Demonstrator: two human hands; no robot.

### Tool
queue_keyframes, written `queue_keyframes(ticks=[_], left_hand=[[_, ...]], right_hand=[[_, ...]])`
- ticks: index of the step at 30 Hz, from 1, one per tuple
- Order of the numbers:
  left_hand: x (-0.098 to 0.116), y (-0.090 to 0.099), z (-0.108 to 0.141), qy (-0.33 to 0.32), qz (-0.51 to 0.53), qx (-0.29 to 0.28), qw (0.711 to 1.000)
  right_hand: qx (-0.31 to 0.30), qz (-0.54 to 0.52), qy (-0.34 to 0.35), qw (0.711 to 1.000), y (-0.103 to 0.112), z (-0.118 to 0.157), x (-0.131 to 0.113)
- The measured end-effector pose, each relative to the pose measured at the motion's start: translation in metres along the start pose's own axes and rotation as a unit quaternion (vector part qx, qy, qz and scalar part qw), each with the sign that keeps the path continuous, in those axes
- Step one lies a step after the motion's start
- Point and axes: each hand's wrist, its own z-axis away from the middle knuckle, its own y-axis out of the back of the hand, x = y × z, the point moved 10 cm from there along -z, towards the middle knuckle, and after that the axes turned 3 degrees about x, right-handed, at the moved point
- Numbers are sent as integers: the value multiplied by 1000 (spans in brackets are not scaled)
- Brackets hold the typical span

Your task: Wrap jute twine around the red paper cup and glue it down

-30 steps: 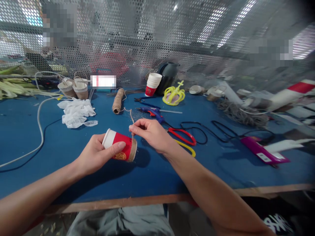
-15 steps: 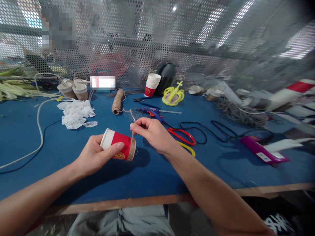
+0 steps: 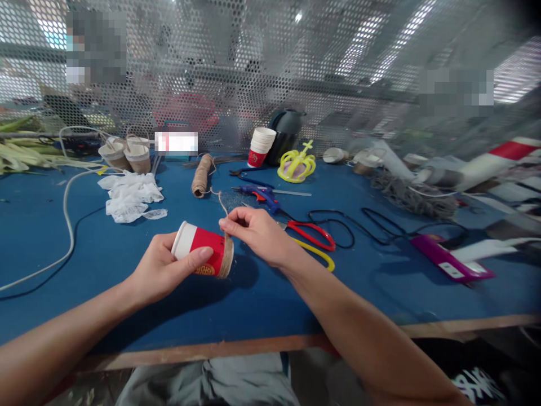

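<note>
Tilted on its side above the table, a red and white paper cup (image 3: 207, 246) is gripped by my left hand (image 3: 167, 265), thumb across its front. Brown twine is wrapped round the cup's base end (image 3: 227, 258). My right hand (image 3: 253, 228) pinches the loose twine (image 3: 223, 204) just above that wrapped end. From the pinch the twine runs back to a twine roll (image 3: 202, 176) lying on the table. Red and yellow handled scissors (image 3: 311, 234) lie partly hidden under my right wrist.
Behind my hands lie a blue glue gun (image 3: 260, 193), pliers (image 3: 247, 171), a yellow crown (image 3: 296, 164) and stacked cups (image 3: 261, 148). White gloves (image 3: 131, 194) and twine-covered cups (image 3: 138, 155) are at left. A purple power strip (image 3: 450, 258) with cables sits right.
My right hand has shifted slightly left and down with the twine, close to the cup's edge. The left hand and cup are almost unmoved.
</note>
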Motion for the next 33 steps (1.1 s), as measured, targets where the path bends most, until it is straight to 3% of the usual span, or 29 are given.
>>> queue_keyframes(ticks=[8,17,23,27,33], left_hand=[[-1,2,0,18,7,18,1000],[-18,1,-3,72,108,19,991],[-21,5,-8,112,175,53,977],[-31,14,-14,159,196,92,963],[-35,14,-16,173,202,87,960]], right_hand=[[-15,0,-15,1000,-7,-1,4],[-35,-8,-42,998,-13,-4,15],[1,38,-34,999,-5,-12,24],[42,44,21,998,7,-8,8],[-11,60,57,997,-11,10,-16]])
